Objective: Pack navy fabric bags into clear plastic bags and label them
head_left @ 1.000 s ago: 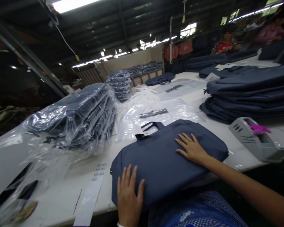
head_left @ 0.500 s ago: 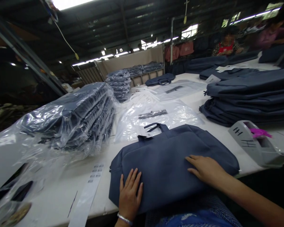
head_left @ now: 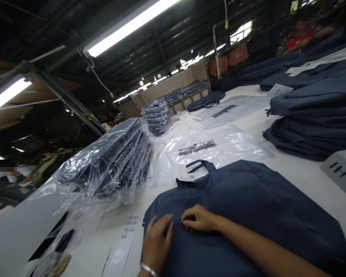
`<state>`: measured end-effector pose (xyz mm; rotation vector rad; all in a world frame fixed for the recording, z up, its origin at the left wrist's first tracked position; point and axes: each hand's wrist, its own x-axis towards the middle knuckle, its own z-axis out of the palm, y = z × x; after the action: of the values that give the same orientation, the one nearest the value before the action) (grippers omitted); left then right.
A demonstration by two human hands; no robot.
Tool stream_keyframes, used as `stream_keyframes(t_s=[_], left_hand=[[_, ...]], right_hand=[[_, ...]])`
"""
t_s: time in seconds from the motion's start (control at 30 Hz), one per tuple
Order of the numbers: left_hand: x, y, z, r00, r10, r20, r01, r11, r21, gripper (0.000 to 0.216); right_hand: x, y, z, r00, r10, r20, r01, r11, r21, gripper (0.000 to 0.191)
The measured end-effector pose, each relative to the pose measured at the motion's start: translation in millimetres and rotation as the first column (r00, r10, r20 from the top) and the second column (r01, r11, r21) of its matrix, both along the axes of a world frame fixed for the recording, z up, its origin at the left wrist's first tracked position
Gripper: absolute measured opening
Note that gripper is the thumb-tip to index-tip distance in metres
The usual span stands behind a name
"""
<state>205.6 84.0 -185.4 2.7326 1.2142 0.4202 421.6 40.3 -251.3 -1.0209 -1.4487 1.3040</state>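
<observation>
A dark blue bag (head_left: 236, 196) lies flat before me, its handles (head_left: 203, 168) pointing away and a white paper tag (head_left: 184, 173) hanging at them. Over the bag's left part is my left hand (head_left: 158, 236), fingers bent and slightly blurred, thumb apart, with nothing visible in it. Close beside it, my right hand (head_left: 198, 218) has its fingers curled in above the bag; whatever they hold, if anything, is hidden. A silver bracelet circles my left wrist.
Plastic-wrapped bags (head_left: 112, 154) are piled at left, more blue bags (head_left: 314, 119) at right. Clear plastic bags (head_left: 216, 150) lie beyond. A sticker strip (head_left: 127, 238) is left of the bag, a grey holder (head_left: 343, 169) at the right edge. Other people sit farther off.
My right hand has moved left across the bag to beside my left hand, and its fingers have curled. My left hand's fingers have bent. The view has shifted and tilted.
</observation>
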Motion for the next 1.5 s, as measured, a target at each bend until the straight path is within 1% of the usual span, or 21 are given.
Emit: stream_keyframes(t_s=[0.03,0.1,0.17,0.23,0.3,0.4,0.47,0.53,0.6,0.73,0.83,0.97,1.03,1.1,1.17,1.23,1.27,1.3,1.37,1.43,1.5], left_hand=[[15.2,16.7,10.0,1.0,0.027,0.006,-0.027,0.999,-0.018,0.037],[51.7,55.3,23.7,0.998,0.064,-0.022,-0.066,0.992,-0.103,0.067],[90.5,95.4,26.8,0.991,0.087,-0.098,-0.106,0.972,-0.207,0.103],[125.7,129.6,22.1,0.989,0.06,-0.136,-0.094,0.962,-0.258,0.12],[154.8,154.4,14.8,0.988,0.028,-0.149,-0.068,0.96,-0.271,0.123],[186.6,175.1,5.5,0.983,-0.024,-0.183,-0.025,0.966,-0.257,0.116],[200.9,181.9,0.7,0.966,-0.072,-0.247,0.005,0.964,-0.264,0.093],[210.6,185.1,-3.9,0.934,-0.128,-0.333,0.025,0.954,-0.298,0.056],[216.5,185.3,-8.9,0.895,-0.18,-0.407,0.035,0.94,-0.34,0.034],[220.7,180.1,-16.3,0.86,-0.248,-0.445,0.062,0.918,-0.392,0.031],[219.0,178.5,-13.0,0.889,-0.255,-0.381,0.093,0.914,-0.396,0.031],[202.6,180.1,9.4,0.96,-0.203,-0.194,0.128,0.93,-0.345,0.035],[185.9,177.4,25.2,0.974,-0.2,-0.105,0.154,0.929,-0.336,0.037],[166.7,169.8,40.0,0.97,-0.235,-0.054,0.2,0.909,-0.364,0.043],[150.4,158.0,51.5,0.953,-0.299,-0.043,0.255,0.873,-0.415,0.047],[141.7,144.6,58.8,0.924,-0.376,-0.065,0.304,0.829,-0.47,0.044],[140.7,138.3,60.9,0.907,-0.413,-0.084,0.323,0.809,-0.491,0.04],[141.8,132.5,62.3,0.89,-0.443,-0.105,0.337,0.796,-0.503,0.035],[147.9,123.1,63.6,0.868,-0.476,-0.142,0.353,0.792,-0.498,0.028],[154.6,115.5,64.1,0.874,-0.459,-0.157,0.353,0.824,-0.444,0.034],[156.6,107.0,63.3,0.909,-0.392,-0.137,0.33,0.882,-0.337,0.04]], right_hand=[[3.3,-0.4,0.6,1.0,0.029,-0.003,-0.029,1.0,0.008,0.026],[9.9,-1.0,4.4,0.998,0.062,-0.005,-0.062,0.998,0.016,0.024],[15.2,-1.8,8.0,0.998,0.067,0.012,-0.068,0.997,0.042,0.025],[18.8,-3.4,10.2,0.997,0.061,0.046,-0.064,0.995,0.073,0.026],[21.1,-5.1,11.7,0.995,0.056,0.079,-0.063,0.994,0.094,0.027],[22.9,-6.1,13.6,0.991,0.056,0.12,-0.069,0.992,0.108,0.029],[23.1,-5.4,14.3,0.987,0.046,0.153,-0.066,0.99,0.127,0.03],[22.9,-4.1,14.2,0.983,0.023,0.181,-0.052,0.987,0.153,0.029],[22.9,-2.9,13.9,0.98,0.008,0.198,-0.043,0.984,0.174,0.029],[25.5,-2.8,15.0,0.978,0.018,0.206,-0.059,0.98,0.192,0.029],[26.9,-4.3,16.5,0.979,0.012,0.205,-0.055,0.978,0.201,0.027],[25.6,-4.0,18.9,0.996,-0.033,0.081,0.015,0.978,0.207,0.02],[28.3,-2.1,22.4,0.983,-0.179,-0.044,0.184,0.96,0.21,0.024],[36.1,0.4,27.1,0.891,-0.418,-0.179,0.447,0.878,0.174,0.032],[47.7,3.3,31.3,0.729,-0.634,-0.258,0.675,0.728,0.121,0.036],[58.6,6.1,32.8,0.618,-0.742,-0.258,0.783,0.61,0.122,0.042],[62.5,7.4,32.2,0.61,-0.756,-0.237,0.791,0.594,0.144,0.045],[64.8,8.6,30.7,0.63,-0.749,-0.204,0.777,0.606,0.172,0.046],[65.2,10.6,25.8,0.715,-0.687,-0.128,0.698,0.69,0.192,0.039],[61.3,11.6,20.2,0.801,-0.589,-0.107,0.597,0.797,0.087,0.027],[55.2,11.3,16.1,0.854,-0.497,-0.154,0.491,0.868,-0.08,0.021]])
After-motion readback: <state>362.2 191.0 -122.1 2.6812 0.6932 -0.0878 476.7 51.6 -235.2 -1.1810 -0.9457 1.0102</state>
